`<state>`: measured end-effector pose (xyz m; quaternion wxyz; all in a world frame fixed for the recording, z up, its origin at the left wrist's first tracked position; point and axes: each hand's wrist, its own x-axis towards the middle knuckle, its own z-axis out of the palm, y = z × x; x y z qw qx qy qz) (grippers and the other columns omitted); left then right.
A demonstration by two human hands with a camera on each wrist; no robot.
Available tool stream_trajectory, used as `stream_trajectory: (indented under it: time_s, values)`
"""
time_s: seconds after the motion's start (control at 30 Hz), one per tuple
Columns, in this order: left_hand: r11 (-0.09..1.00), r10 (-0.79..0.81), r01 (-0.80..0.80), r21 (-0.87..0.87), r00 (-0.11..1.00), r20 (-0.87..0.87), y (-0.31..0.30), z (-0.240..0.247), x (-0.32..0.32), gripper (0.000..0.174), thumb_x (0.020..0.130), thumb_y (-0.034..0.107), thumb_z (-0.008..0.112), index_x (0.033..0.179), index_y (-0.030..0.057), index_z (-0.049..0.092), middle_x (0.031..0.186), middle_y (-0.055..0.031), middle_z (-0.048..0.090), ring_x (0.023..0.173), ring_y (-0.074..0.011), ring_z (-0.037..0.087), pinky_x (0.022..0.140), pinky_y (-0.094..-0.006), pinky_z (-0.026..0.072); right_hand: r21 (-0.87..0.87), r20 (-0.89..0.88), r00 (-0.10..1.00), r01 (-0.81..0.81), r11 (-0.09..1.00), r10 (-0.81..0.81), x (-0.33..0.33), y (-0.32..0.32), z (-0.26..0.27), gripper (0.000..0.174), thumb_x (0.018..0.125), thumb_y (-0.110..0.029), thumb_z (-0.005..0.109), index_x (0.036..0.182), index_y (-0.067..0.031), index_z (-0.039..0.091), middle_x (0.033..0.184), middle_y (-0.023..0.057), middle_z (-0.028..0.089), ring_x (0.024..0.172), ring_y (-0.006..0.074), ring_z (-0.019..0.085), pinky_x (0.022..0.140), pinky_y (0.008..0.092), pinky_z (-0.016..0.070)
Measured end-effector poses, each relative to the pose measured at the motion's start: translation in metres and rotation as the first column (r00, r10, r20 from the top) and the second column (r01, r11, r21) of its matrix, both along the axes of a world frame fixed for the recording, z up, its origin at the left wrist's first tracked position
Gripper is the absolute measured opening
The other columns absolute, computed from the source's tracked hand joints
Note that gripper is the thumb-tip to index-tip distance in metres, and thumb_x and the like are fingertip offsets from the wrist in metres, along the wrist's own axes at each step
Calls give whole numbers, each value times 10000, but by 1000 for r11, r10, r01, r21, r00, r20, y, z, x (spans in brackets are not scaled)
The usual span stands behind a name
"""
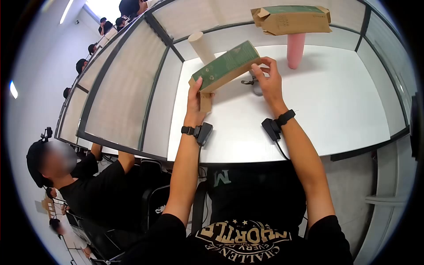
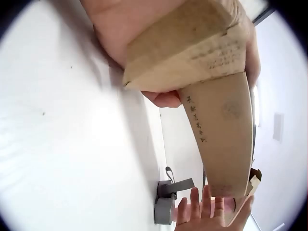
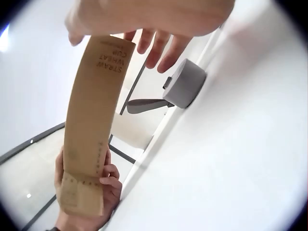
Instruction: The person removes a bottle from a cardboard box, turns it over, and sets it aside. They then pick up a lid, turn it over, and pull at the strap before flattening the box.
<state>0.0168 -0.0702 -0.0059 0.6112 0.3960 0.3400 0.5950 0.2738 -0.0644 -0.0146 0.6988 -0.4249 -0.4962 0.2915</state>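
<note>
My left hand (image 1: 194, 99) grips a long cardboard box (image 1: 227, 66), green on one face and plain brown on others, near its left end. A brown end flap (image 1: 205, 102) hangs folded out beside that hand. The right wrist view shows "STRAW WHEAT CUP" printed on the box (image 3: 94, 106). At the opposite end is my right hand (image 1: 270, 81), its fingers (image 3: 166, 53) extended and spread beside the box end. The box is held tilted above the table. Beneath the right hand, a grey round lid-like piece with a strap (image 3: 185, 84) sits on the table.
A beige cup (image 1: 201, 46) stands at the back left of the white table (image 1: 335, 106). Toward the back right is a pink cup (image 1: 296, 52), overlapped at its top by a second green-and-brown box (image 1: 293, 23). Partition panels (image 1: 126, 88) border the table. Another person (image 1: 92, 185) sits at left.
</note>
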Motion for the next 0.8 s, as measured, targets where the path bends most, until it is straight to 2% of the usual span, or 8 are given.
stream_trajectory:
  time_s: [0.13, 0.23, 0.27, 0.4, 0.5, 0.53, 0.67, 0.8]
  values:
    - [997, -41, 47, 57, 994, -105, -4, 3, -3, 498, 1017, 437, 673, 1390, 120, 579, 1214, -56, 687, 1035, -166, 663, 788, -317, 561, -121, -138, 987, -103, 987, 86, 6, 2, 0, 563, 988, -435, 743, 1288, 5, 559, 1159, 162, 692, 811, 167, 690, 751, 278, 556]
    - [988, -156, 151, 38, 941, 302, -8, 12, -1, 543, 1047, 428, 624, 1493, 135, 521, 1334, -101, 650, 1143, -212, 647, 899, -347, 553, -183, -318, 941, -184, 966, 118, 6, -3, 12, 569, 1010, -438, 709, 1346, -18, 522, 1193, 177, 678, 872, 193, 716, 794, 286, 577]
    - [972, -231, 226, 63, 875, 426, -1, 3, -10, 533, 1090, 327, 545, 1579, 142, 442, 1490, -142, 573, 1289, -274, 604, 1022, -413, 527, -184, -382, 917, -201, 962, 119, 6, -4, 16, 572, 1020, -438, 692, 1372, -28, 505, 1200, 180, 674, 898, 204, 729, 815, 290, 588]
    - [965, -256, 252, 76, 965, 52, -3, 0, 7, 588, 1043, 100, 573, 1606, 134, 407, 1656, -137, 419, 1457, -339, 469, 1167, -500, 431, -147, -486, 824, -405, 902, 291, -6, -14, 33, 607, 1050, -428, 643, 1491, -75, 420, 1242, 175, 671, 985, 247, 755, 882, 320, 612]
    - [938, -321, 313, 148, 946, 37, -20, 8, 32, 609, 1020, 111, 636, 1589, 134, 421, 1628, -127, 451, 1465, -326, 458, 1172, -514, 417, -192, -330, 850, -486, 852, 410, -29, -25, 32, 645, 1059, -428, 636, 1547, -99, 374, 1246, 177, 680, 979, 261, 759, 848, 337, 621]
    - [901, -407, 402, 162, 914, -4, -13, 3, 30, 617, 1009, 202, 694, 1567, 144, 436, 1587, -101, 489, 1449, -302, 470, 1169, -521, 411, -211, -336, 831, -525, 824, 444, -37, -24, 25, 691, 1048, -444, 655, 1553, -74, 362, 1234, 185, 689, 950, 246, 763, 795, 334, 628]
    - [943, -268, 258, 209, 963, 23, -16, 0, 33, 660, 963, 365, 773, 1505, 132, 478, 1491, -66, 546, 1413, -254, 493, 1182, -502, 401, -322, -305, 794, -606, 727, 526, -50, -26, 11, 729, 1010, -471, 710, 1487, -10, 410, 1187, 174, 727, 872, 200, 769, 710, 302, 615]
    - [977, -97, 104, 188, 994, -48, -14, -2, 33, 668, 962, 339, 766, 1483, 65, 449, 1467, -95, 538, 1395, -240, 506, 1199, -485, 396, -389, -241, 818, -574, 721, 522, -45, -22, -5, 702, 993, -484, 729, 1435, -2, 474, 1164, 149, 739, 838, 195, 763, 689, 295, 603]
